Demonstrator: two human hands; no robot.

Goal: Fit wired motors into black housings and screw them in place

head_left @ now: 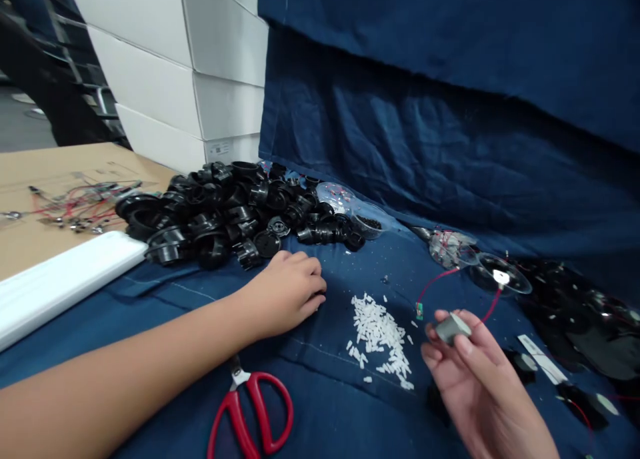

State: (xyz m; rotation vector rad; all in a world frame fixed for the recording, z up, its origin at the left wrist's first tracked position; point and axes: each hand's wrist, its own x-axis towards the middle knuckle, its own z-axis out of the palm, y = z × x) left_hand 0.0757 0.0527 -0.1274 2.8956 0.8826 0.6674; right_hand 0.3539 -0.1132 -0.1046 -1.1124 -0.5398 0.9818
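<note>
Just below a heap of black plastic fittings, the left hand rests curled on blue cloth, above red-handled scissors. Farther right lies a scatter of small white plastic pieces. The right hand pinches a small grey cylinder between thumb and fingers, a red wire rising past it toward a clear plastic dome.

Both arms are bare: the long, smooth left forearm tapers into a slender left hand, and the right hand has slim fingers with short, neatly trimmed nails.
</note>
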